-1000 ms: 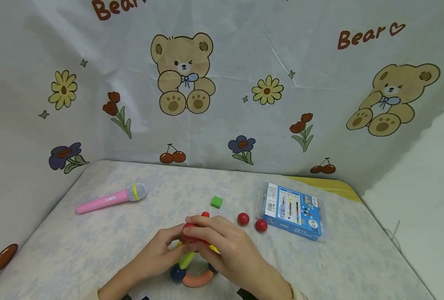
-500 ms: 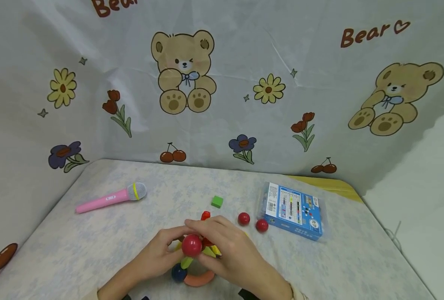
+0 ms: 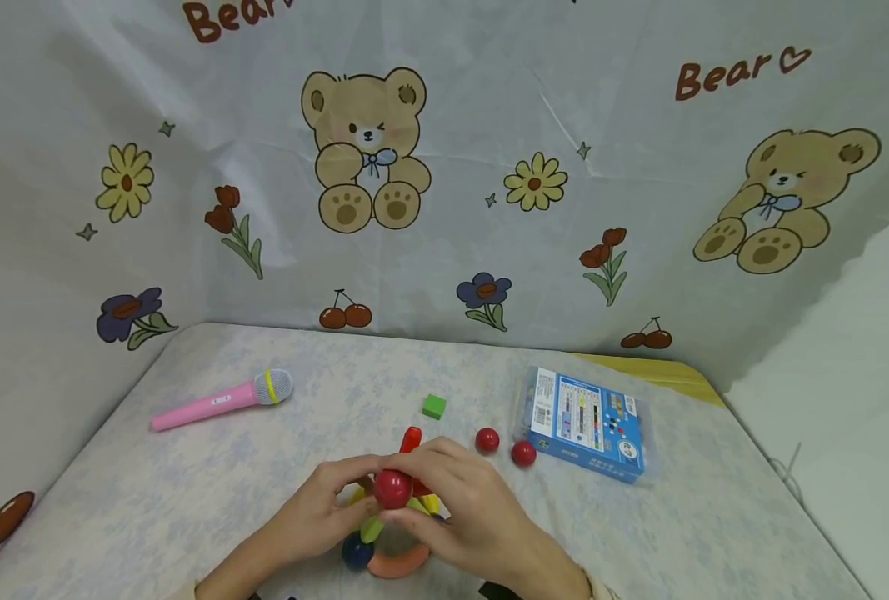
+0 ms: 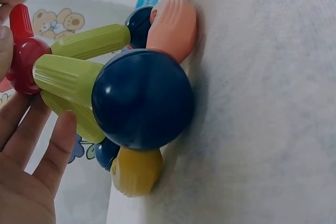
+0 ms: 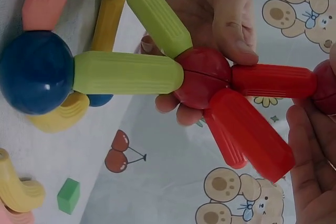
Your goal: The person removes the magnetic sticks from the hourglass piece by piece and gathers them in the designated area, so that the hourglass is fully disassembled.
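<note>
A magnetic ball-and-rod frame stands on the table, with blue balls (image 4: 142, 98) at its base and curved orange (image 3: 399, 562) and yellow rods between them. Light green rods (image 5: 128, 73) rise from it to a central red ball (image 5: 202, 77), from which red rods (image 5: 257, 135) stick out. My left hand (image 3: 332, 507) holds that central ball, thumb on one side and fingers on the other. My right hand (image 3: 470, 504) grips another red ball (image 3: 393, 489), which sits at the end of a red rod. Both hands partly hide the frame in the head view.
A green cube (image 3: 434, 407) and two loose red balls (image 3: 487, 440) lie beyond the hands. A blue box (image 3: 586, 423) is at the right, a pink toy microphone (image 3: 219, 402) at the left. Loose curved yellow rods (image 5: 21, 187) show in the right wrist view.
The red ball, earlier mostly covered by my right fingers, now shows between both hands. My right hand has shifted slightly, and more of the upright red rod is visible.
</note>
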Available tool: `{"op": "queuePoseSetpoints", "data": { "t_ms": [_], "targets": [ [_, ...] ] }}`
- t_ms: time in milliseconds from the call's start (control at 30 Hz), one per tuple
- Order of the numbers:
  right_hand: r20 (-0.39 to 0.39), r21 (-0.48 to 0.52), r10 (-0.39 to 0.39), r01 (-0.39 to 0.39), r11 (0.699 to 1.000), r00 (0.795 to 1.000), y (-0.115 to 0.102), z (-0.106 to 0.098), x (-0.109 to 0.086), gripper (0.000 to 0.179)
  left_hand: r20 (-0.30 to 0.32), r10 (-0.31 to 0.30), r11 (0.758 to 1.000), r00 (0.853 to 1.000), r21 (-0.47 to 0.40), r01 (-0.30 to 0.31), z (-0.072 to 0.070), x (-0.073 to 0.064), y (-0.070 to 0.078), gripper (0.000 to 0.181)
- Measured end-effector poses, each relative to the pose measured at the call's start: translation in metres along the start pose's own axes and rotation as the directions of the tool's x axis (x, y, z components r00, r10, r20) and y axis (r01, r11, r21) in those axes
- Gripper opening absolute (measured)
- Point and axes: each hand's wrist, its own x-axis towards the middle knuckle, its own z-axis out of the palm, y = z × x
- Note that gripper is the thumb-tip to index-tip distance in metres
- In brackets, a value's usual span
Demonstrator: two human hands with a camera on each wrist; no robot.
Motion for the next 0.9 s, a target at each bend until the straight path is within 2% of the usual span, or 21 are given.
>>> {"op": "queuePoseSetpoints", "data": {
  "t_ms": [167, 300, 400, 500, 633, 767, 900],
  "targets": [
    [-0.015, 0.025, -0.008, 0.008, 1.000, 1.000, 0.001, 0.002, -0.001, 0.040, 0.001, -0.005, 1.000, 1.000, 0.005, 0.005, 0.001, 0.001, 0.000, 0.020],
    [-0.029, 0.102, 0.045, -0.042, 0.994, 0.999, 0.000, -0.003, -0.001, 0.038, -0.005, 0.023, 1.000, 1.000, -0.006, -0.023, 0.001, 0.001, -0.001, 0.025],
    [-0.067, 0.136, 0.092, -0.083, 0.987, 0.993, 0.000, -0.013, 0.001, 0.040, -0.005, 0.003, 1.000, 1.000, -0.024, -0.003, 0.001, 0.001, 0.000, 0.027],
    [-0.089, 0.098, 0.111, -0.102, 0.990, 0.990, 0.002, -0.024, 0.004, 0.043, 0.003, -0.049, 0.998, 0.999, -0.042, 0.049, 0.000, 0.000, 0.003, 0.023],
    [-0.050, 0.017, 0.162, -0.162, 0.987, 0.985, 0.012, -0.035, 0.000, 0.043, 0.013, -0.089, 0.994, 0.996, -0.064, 0.090, 0.001, -0.001, 0.004, 0.020],
    [-0.026, -0.081, 0.281, -0.283, 0.956, 0.959, 0.025, -0.046, -0.010, 0.045, 0.017, -0.114, 0.992, 0.993, -0.060, 0.115, 0.002, -0.001, 0.004, 0.022],
    [-0.037, -0.171, 0.402, -0.402, 0.899, 0.915, 0.042, -0.056, -0.028, 0.047, 0.016, -0.108, 0.992, 0.994, -0.064, 0.109, 0.001, 0.001, 0.003, 0.022]
  ]
}}
